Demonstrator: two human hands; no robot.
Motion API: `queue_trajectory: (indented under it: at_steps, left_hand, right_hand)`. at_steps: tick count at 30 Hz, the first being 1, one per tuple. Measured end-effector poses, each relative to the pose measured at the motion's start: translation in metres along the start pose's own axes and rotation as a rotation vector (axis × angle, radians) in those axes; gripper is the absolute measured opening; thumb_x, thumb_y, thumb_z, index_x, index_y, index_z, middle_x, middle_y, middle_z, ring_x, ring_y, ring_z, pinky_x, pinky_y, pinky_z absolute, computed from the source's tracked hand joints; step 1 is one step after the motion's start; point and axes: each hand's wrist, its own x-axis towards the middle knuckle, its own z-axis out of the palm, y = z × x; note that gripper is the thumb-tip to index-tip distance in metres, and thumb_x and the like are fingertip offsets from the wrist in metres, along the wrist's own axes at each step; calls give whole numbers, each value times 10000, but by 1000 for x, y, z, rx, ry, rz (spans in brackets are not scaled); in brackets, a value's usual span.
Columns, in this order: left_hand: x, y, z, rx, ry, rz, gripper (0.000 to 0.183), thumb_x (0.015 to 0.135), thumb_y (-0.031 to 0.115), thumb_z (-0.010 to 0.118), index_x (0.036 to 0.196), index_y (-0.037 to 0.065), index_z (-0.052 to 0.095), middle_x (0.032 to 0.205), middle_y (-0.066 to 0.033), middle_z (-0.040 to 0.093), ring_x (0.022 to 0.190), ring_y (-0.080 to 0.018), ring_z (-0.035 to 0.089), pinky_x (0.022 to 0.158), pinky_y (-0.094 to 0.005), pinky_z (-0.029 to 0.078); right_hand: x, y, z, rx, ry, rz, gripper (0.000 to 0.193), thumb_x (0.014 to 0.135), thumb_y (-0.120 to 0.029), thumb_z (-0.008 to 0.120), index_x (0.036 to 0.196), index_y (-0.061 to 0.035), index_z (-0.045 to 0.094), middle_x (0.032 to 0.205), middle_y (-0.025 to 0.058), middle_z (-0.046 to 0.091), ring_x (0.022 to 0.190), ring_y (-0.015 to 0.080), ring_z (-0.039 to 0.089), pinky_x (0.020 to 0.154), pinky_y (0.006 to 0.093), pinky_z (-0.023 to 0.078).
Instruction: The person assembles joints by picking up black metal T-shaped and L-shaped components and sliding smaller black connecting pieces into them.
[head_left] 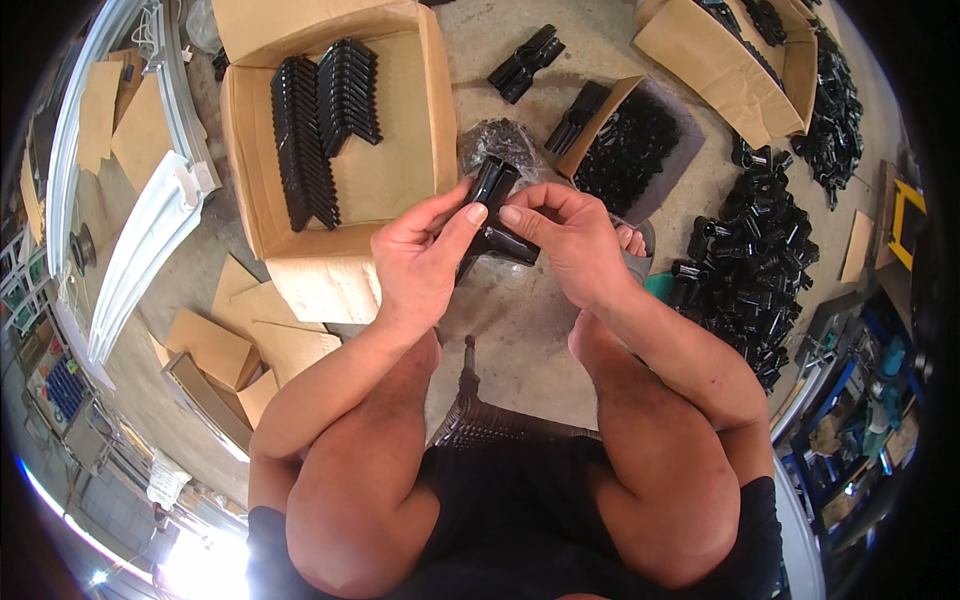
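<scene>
A glossy black metal pipe joint (494, 182), with short curved arms, is held over the floor between my knees. My left hand (425, 255) is closed around it, thumb pressed on its face. Against the joint's right side, my right hand (572, 238) is pinched, thumb against bent fingers; any small part between them is hidden. Beyond my right hand, an open box of small black parts (625, 150) lies tilted. Left of my hands is an open cardboard box (400, 120) with two neat rows of stacked black joints (300, 140).
Loose black joints (750, 260) are heaped at right. Another carton (720, 80) stands at far right, and a few joints (527, 62) lie ahead on the floor. Clear plastic (500, 140) lies beyond my hands. Flattened cardboard (265, 320) and white curved panels (150, 250) are at left.
</scene>
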Motion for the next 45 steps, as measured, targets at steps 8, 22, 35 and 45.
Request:
queue_trajectory:
  at_steps: [8, 22, 35, 45]
  left_hand:
    - [1, -3, 0, -15, 11, 8, 306, 942, -11, 700, 1241, -70, 666, 1074, -103, 726, 919, -78, 657, 809, -203, 540]
    - [0, -2, -1, -15, 4, 6, 297, 939, -13, 703, 1229, -66, 673, 1049, -101, 733, 896, -74, 662, 785, -198, 545]
    - [0, -1, 0, -43, -4, -8, 282, 940, -13, 700, 1215, -68, 678, 1071, -112, 734, 920, -85, 671, 807, -209, 551]
    - [0, 0, 0, -33, -12, -14, 277, 941, -13, 699, 1211, -68, 679, 1082, -117, 733, 943, -95, 673, 826, -217, 553]
  right_hand:
    - [-3, -1, 3, -120, 40, -24, 122, 938, -94, 734, 982, 18, 713, 862, 20, 704, 750, 43, 578, 640, 210, 456]
    - [-1, -3, -2, -528, 0, -413, 163, 957, -133, 707, 946, 30, 707, 812, 28, 685, 713, 68, 558, 618, 254, 457]
    - [-1, -4, -3, -379, -23, -157, 177, 971, -160, 696, 990, 15, 673, 836, 18, 659, 765, 69, 560, 657, 256, 470]
    - [1, -5, -9, -347, -79, -99, 209, 971, -178, 698, 1035, 16, 654, 872, 22, 660, 761, 83, 565, 686, 277, 494]
